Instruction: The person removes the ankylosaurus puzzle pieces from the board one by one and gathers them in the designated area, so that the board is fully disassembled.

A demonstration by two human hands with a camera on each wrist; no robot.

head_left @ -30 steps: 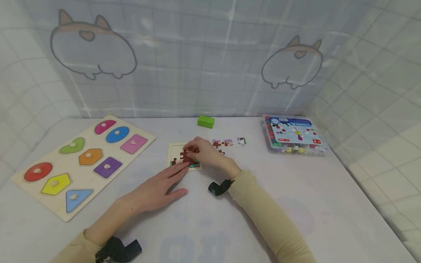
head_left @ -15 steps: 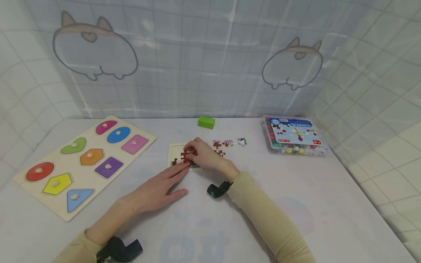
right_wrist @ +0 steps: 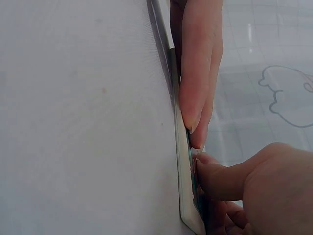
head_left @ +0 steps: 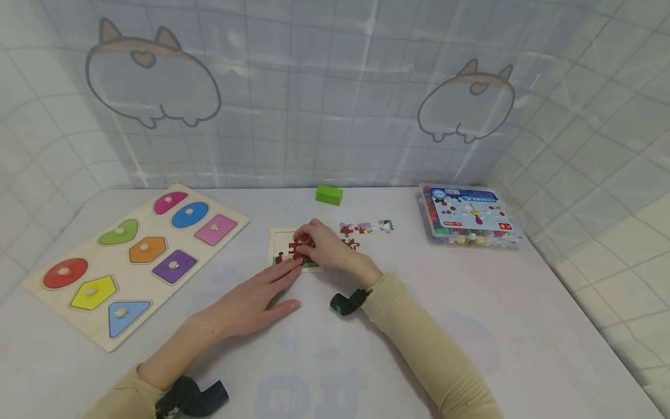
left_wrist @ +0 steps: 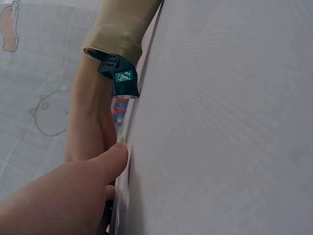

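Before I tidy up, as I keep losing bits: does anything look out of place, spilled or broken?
Nothing looks spilled or broken. The shape board sits askew, slanting across the table. Jigsaw pieces lie loose beside the puzzle tray, but it is only partly filled.

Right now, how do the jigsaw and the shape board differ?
The shape board is far larger than the jigsaw.
The shape board has all its shapes in place, while the jigsaw is only partly filled.
The shape board lies slanted; the jigsaw sits nearly straight.
Both have pale borders and lie on the table.
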